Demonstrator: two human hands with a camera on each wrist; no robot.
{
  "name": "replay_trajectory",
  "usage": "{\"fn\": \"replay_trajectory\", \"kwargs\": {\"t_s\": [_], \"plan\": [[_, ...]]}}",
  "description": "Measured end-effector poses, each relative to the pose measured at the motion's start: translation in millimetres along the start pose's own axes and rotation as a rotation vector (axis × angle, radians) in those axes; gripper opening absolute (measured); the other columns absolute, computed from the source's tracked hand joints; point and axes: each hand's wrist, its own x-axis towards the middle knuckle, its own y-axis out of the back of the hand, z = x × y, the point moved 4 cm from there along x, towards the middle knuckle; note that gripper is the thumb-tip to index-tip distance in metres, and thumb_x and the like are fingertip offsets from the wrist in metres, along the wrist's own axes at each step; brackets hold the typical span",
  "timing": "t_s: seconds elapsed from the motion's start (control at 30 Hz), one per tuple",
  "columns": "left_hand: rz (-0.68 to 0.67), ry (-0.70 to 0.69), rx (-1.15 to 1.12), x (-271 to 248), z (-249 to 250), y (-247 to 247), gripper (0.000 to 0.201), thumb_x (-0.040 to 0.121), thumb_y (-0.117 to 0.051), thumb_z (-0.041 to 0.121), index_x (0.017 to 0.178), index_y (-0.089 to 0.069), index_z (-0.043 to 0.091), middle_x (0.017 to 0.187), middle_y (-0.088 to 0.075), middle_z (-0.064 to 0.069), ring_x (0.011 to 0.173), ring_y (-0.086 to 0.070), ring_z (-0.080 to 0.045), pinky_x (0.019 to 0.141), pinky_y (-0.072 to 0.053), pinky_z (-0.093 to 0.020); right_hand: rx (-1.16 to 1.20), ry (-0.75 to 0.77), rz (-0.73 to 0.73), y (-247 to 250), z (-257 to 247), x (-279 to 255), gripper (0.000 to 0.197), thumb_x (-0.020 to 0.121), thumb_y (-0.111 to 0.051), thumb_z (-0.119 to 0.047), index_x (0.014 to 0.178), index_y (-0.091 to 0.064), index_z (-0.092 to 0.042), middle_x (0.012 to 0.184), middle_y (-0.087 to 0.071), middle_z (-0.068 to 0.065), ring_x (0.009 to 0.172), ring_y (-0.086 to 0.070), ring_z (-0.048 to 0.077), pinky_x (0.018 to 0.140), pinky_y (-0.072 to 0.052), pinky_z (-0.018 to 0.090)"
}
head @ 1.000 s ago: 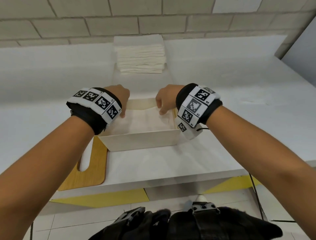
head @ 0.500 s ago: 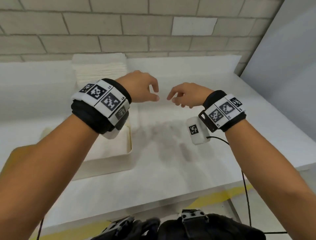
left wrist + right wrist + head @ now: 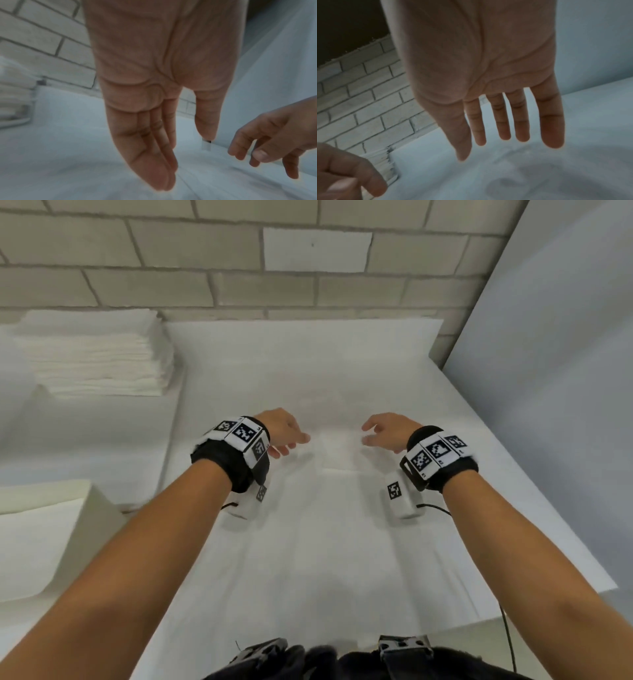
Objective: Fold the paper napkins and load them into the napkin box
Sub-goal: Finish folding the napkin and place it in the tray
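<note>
While both hands [image 3: 334,436] hover empty, fingers loose, bare table [image 3: 308,559] spreads toward its right edge.

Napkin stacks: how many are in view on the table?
1. The napkin stack sits at the table's far left by the brick wall, also seen edge-on in the right wrist view. More may lie outside the frame.

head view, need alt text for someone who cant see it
Two bare, open hands, left hand and right hand, hover empty over a white table. A napkin stack sits far left by a brick wall; the napkin box is at the left edge.
</note>
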Motion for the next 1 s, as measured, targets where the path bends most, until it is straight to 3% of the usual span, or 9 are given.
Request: {"fn": "replay_trajectory", "kwargs": {"t_s": [0.17, 0.3, 0.37, 0.57, 0.67, 0.73, 0.87, 0.93, 1.0], "plan": [[0.033, 0.110, -0.168, 41.9, 1.7, -20.0, 0.042, 0.090, -0.060, 0.034, 0.109, -0.059, -0.003, 0.102, -0.064, -0.015, 0.088, -0.063, -0.028, 0.091, -0.053, -0.042, -0.052, -0.052, 0.031, -4.7, 14.8, 36.1, 0.063, 0.088, -0.060, -0.040, 0.141, -0.034, -0.018, 0.142, -0.029, 0.015, 0.126, -0.041, 0.035, 0.103, -0.040, 0.040], [0.160, 0.170, -0.150, 69.7, 10.3, -22.4, 0.041, 0.088, -0.057, 0.044, 0.071, -0.055, 0.007, 0.075, -0.064, -0.010, 0.079, -0.063, -0.028, 0.093, -0.052, -0.039, -0.084, -0.084, 0.007, -3.6, 19.8, 52.1, 0.072, 0.082, -0.067, -0.039, 0.140, -0.034, -0.011, 0.140, -0.033, 0.014, 0.126, -0.041, 0.032, 0.102, -0.042, 0.041], [0.194, 0.195, -0.137, 76.1, 16.3, -21.1, 0.043, 0.084, -0.061, 0.047, 0.066, -0.052, 0.009, 0.067, -0.062, -0.007, 0.077, -0.063, -0.028, 0.092, -0.052, -0.038, -0.083, -0.046, -0.009, -6.0, 19.0, 56.0, 0.066, 0.081, -0.070, -0.033, 0.134, -0.041, -0.008, 0.135, -0.045, 0.011, 0.122, -0.047, 0.028, 0.100, -0.043, 0.036], [0.139, 0.222, -0.076, 88.5, 14.0, -19.3, 0.047, 0.070, -0.080, 0.030, 0.100, -0.060, -0.001, 0.101, -0.068, -0.018, 0.097, -0.065, -0.034, 0.092, -0.051, -0.040, 0.123, 0.029, -0.100, -14.8, 17.9, 63.3, 0.052, 0.078, -0.074, -0.018, 0.123, -0.051, -0.005, 0.116, -0.058, 0.008, 0.107, -0.056, 0.027, 0.090, -0.046, 0.032], [0.114, 0.226, -0.175, 88.6, 6.2, -16.8, 0.035, 0.075, -0.077, 0.029, 0.072, -0.049, 0.008, 0.077, -0.063, -0.014, 0.075, -0.061, -0.031, 0.089, -0.051, -0.037, 0.204, 0.091, -0.064, -8.3, 16.3, 61.0, 0.015, 0.082, -0.069, -0.018, 0.083, -0.058, -0.008, 0.082, -0.057, 0.004, 0.079, -0.056, 0.022, 0.065, -0.043, 0.025], [0.141, 0.224, -0.266, 85.1, 3.0, -11.7, 0.043, 0.077, -0.071, 0.044, 0.067, -0.047, 0.010, 0.066, -0.052, -0.006, 0.065, -0.051, -0.023, 0.080, -0.048, -0.034, 0.369, 0.134, -0.022, -0.9, 15.3, 55.9, 0.011, 0.086, -0.065, -0.018, 0.091, -0.060, -0.009, 0.085, -0.057, 0.001, 0.078, -0.055, 0.017, 0.062, -0.041, 0.022], [0.169, 0.186, -0.618, 74.2, 1.9, -0.4, 0.065, 0.072, -0.065, 0.063, 0.111, -0.056, 0.011, 0.100, -0.061, -0.002, 0.095, -0.060, -0.017, 0.073, -0.049, -0.028, 0.756, 0.244, 0.036, 18.0, 8.6, 38.0, 0.017, 0.089, -0.061, -0.015, 0.105, -0.061, -0.010, 0.099, -0.066, 0.005, 0.086, -0.063, 0.017, 0.074, -0.051, 0.024], [0.109, 0.121, -0.780, 68.3, 6.6, 1.4, 0.053, 0.076, -0.068, 0.054, 0.108, -0.058, 0.013, 0.102, -0.064, -0.003, 0.094, -0.063, -0.016, 0.076, -0.051, -0.028, 0.825, 0.283, 0.062, 25.0, 2.6, 32.8, 0.020, 0.091, -0.060, -0.014, 0.110, -0.060, -0.008, 0.096, -0.066, 0.003, 0.076, -0.065, 0.004, 0.064, -0.050, 0.014], [0.116, 0.014, -0.905, 61.7, 15.3, 4.4, 0.021, 0.087, -0.065, 0.030, 0.101, -0.058, 0.015, 0.092, -0.063, -0.001, 0.078, -0.063, -0.012, 0.071, -0.053, -0.025, 0.776, 0.306, 0.066, 28.0, -4.0, 30.6, 0.014, 0.093, -0.056, -0.016, 0.105, -0.060, -0.009, 0.085, -0.063, -0.004, 0.061, -0.061, -0.006, 0.053, -0.043, 0.008]]}}
